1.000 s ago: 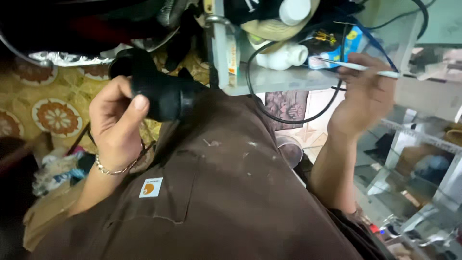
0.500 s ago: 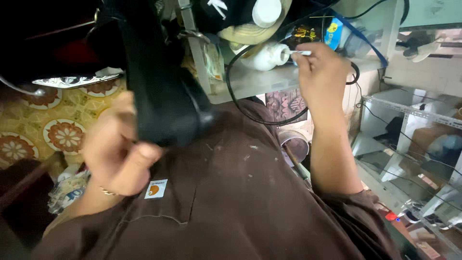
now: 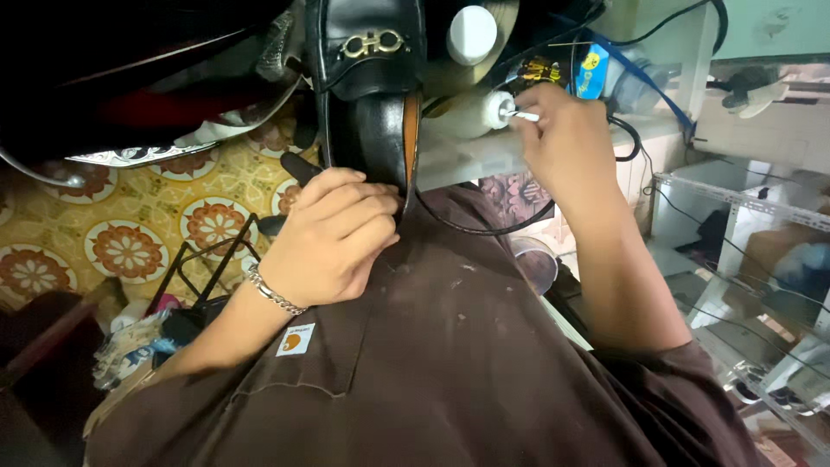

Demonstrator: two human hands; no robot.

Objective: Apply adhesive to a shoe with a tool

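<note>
Patterned yellow floor [image 3: 130, 225] — glossy black loafer [image 3: 367, 95]

A small square label [image 3: 296, 340], white with an orange mark, sits sewn on the brown shirt; a blue-and-yellow package [image 3: 591, 71] stands on the shelf above the right hand [image 3: 566, 147].

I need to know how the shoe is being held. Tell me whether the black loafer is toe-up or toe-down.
Toe-up in the picture: the black loafer has its gold buckle at the top of the head view, while the left hand grips its lower end.
</note>
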